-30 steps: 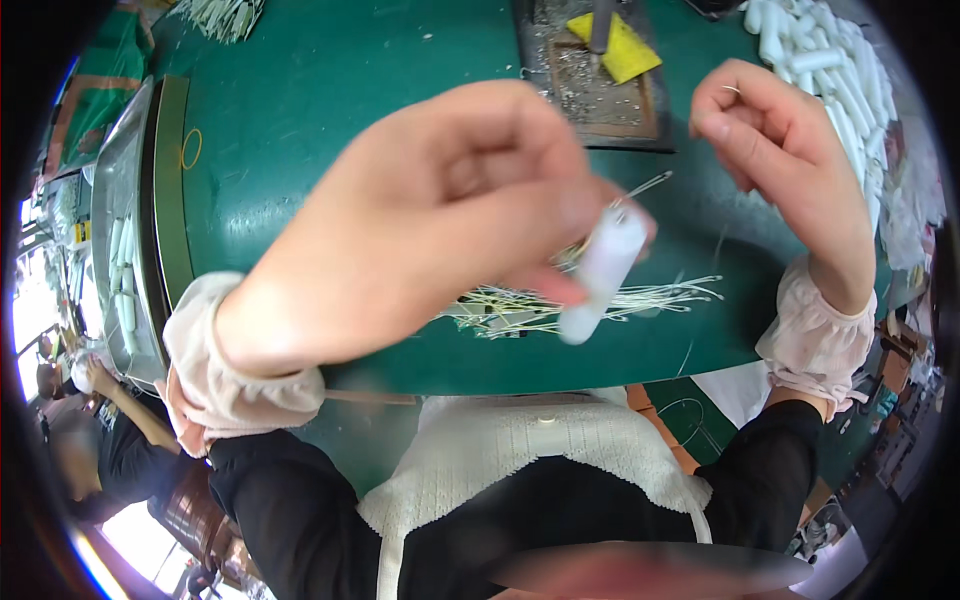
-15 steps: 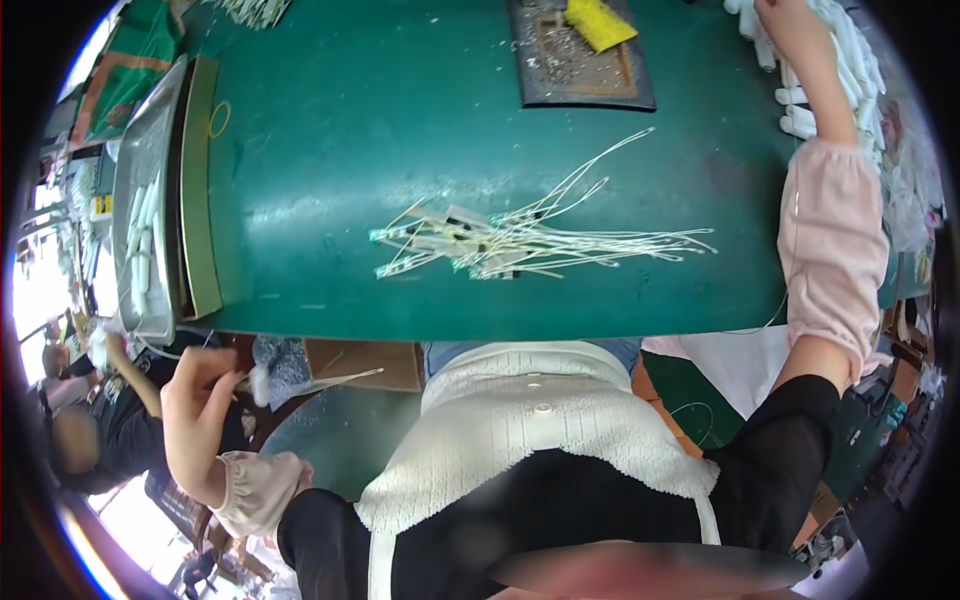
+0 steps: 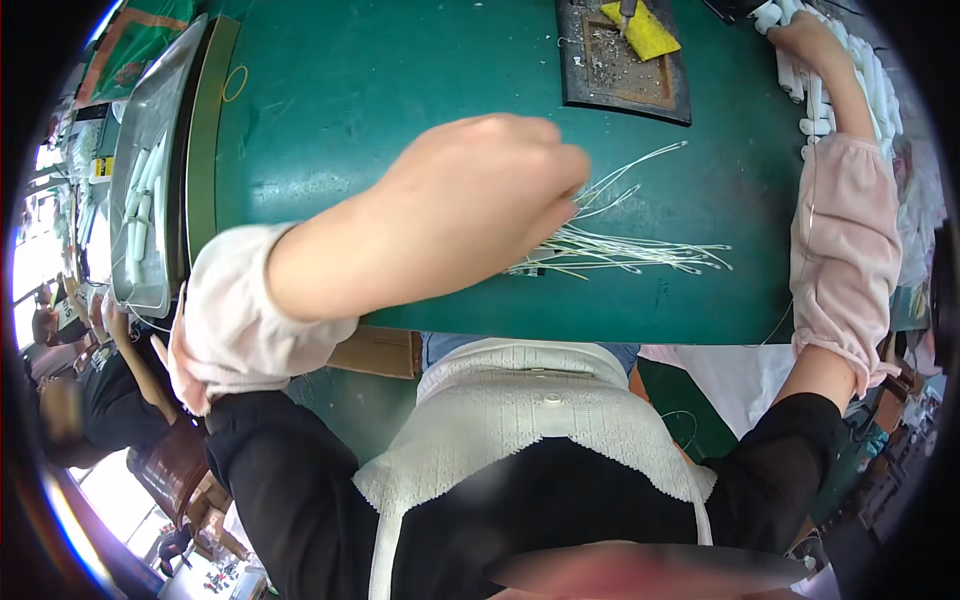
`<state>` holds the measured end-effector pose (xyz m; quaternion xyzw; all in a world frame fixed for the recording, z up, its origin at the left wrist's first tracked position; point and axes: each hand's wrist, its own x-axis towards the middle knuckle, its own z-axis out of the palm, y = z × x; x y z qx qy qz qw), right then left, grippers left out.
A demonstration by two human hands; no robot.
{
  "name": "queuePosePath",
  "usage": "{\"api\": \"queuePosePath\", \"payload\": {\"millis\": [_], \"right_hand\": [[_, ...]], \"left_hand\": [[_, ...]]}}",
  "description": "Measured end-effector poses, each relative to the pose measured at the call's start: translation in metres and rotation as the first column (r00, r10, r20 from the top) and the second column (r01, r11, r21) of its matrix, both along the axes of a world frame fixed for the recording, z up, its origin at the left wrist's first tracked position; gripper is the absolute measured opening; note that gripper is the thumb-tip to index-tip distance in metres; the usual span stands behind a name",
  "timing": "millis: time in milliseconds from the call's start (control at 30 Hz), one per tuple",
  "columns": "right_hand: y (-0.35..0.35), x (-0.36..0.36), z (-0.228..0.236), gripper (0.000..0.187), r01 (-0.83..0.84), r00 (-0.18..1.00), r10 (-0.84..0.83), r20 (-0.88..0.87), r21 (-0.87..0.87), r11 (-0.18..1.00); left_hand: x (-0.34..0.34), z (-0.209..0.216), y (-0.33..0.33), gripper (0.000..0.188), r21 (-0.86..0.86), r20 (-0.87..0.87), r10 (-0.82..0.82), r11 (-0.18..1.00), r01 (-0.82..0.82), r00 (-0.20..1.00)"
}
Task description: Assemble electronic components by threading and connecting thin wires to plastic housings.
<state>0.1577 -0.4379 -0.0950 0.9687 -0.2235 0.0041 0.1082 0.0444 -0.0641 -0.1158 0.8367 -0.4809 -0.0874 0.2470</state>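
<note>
My left hand (image 3: 485, 190) is curled over the bundle of thin white wire leads (image 3: 640, 249) on the green table. Its fingertips point down and are hidden, so what they hold cannot be seen. The hand covers the left part of the bundle, where small green boards sit at the wire ends. Away at the far right, my right hand (image 3: 812, 45) is bent over a pile of white tubes (image 3: 870, 90), its fingers closed on a white tube (image 3: 768, 17) at the pile's edge.
A dark tray (image 3: 577, 80) with solder crumbs and a yellow sponge (image 3: 655, 38) lies at the far side, with a metal tip over the sponge. On the left, a metal tray (image 3: 150, 275) holds white tubes, next to a rubber band (image 3: 235, 84). A co-worker's arm (image 3: 140, 360) shows beyond.
My left hand has swung from below the table's left edge, where it held wire leads, up over the bundle. My right hand stays at the tubes. A metal tip now shows over the sponge.
</note>
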Motion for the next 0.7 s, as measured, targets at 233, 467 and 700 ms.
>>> {"api": "queuePosePath", "payload": {"millis": [233,467,700], "right_hand": [[-0.025,-0.001,-0.021,0.029,-0.156,0.979,0.179,0.099,-0.204,0.966],[-0.019,-0.044,-0.011,0.035,-0.342,0.937,0.345,-0.051,0.060,0.938],[0.038,-0.077,0.004,0.029,-0.444,0.896,0.445,0.019,0.105,0.890]], "left_hand": [[0.017,-0.009,-0.019,0.007,0.149,-0.009,-0.067,0.987,0.067,0.998],[0.016,-0.001,-0.016,0.004,0.166,0.036,-0.147,0.976,0.139,0.989],[0.027,0.001,-0.013,0.003,0.099,0.017,-0.190,0.977,0.188,0.982]]}}
